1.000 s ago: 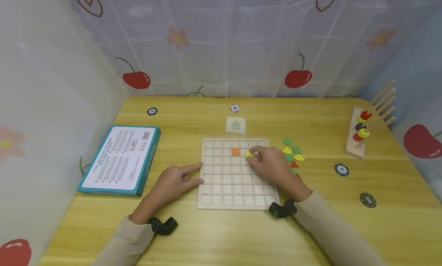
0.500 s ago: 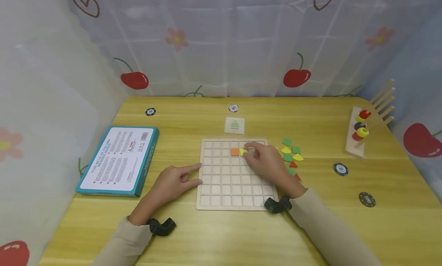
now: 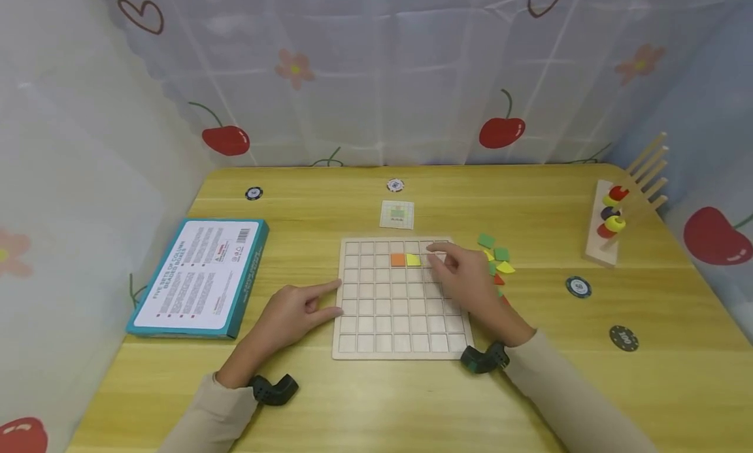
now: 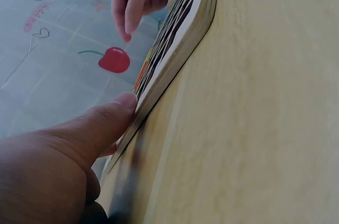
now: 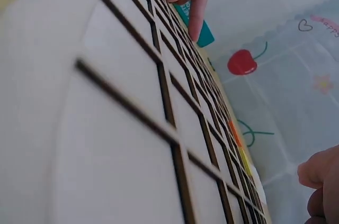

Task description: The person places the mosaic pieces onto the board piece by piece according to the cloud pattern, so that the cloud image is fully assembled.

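Note:
A wooden grid board [image 3: 384, 325] lies mid-table, with an orange square tile [image 3: 398, 260] and a yellow tile [image 3: 414, 260] side by side in its second row. My left hand [image 3: 292, 314] rests by the board's left edge, where its thumb and forefinger tips touch the rim; the thumb [image 4: 98, 121] is fairly straight along that edge in the left wrist view. Over the board's right part hovers my right hand [image 3: 465, 276], just right of the yellow tile. Its thumb and forefinger are spread apart with nothing between them.
Several green, yellow and red tiles, such as a green tile [image 3: 486, 241], lie right of the board. Behind it is a pattern card [image 3: 397, 214]. A teal box [image 3: 197, 276] sits at left, a peg stand [image 3: 601, 250] at right. Poker chips [image 3: 579, 287] are scattered about.
My right hand carried the yellow tile left, set it in the cell beside the orange tile, let go and drew back to the right. My left hand stays at the board's edge.

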